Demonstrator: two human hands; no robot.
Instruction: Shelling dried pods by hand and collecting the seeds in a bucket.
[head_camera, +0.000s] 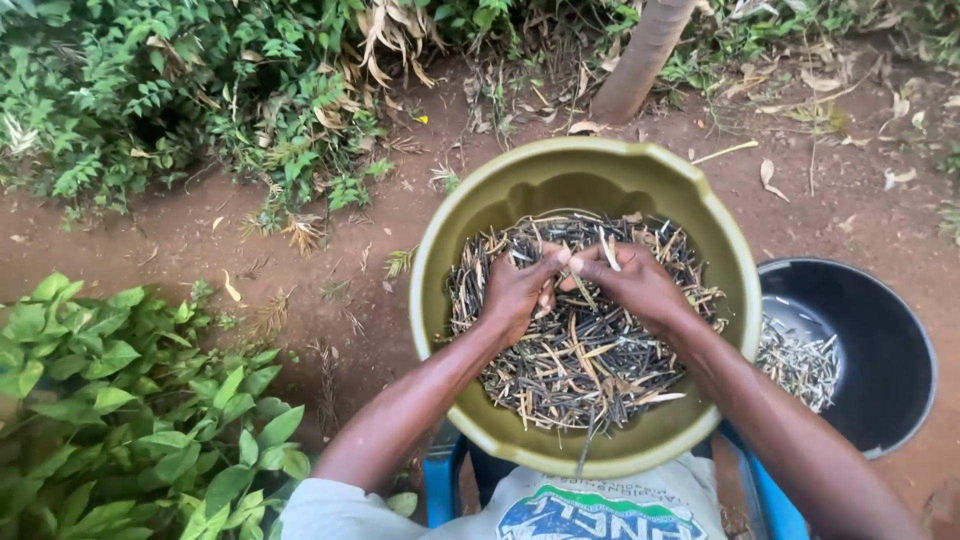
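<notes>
An olive-green plastic basin (470, 215) rests on my lap, holding a heap of dry dark pods and pale stalks (570, 370). Both hands meet over the heap near its far side. My left hand (517, 290) pinches one thin pod between thumb and fingers. My right hand (632, 283) grips the same pod's other end, fingertips touching the left hand's. The pod itself is mostly hidden by the fingers.
A black bowl (880, 350) with a smaller pile of pale pod pieces (800, 365) sits on the red soil at my right. A thin tree trunk (640, 60) stands beyond the basin. Leafy plants (130, 400) crowd the left; blue chair edges (440, 485) show below.
</notes>
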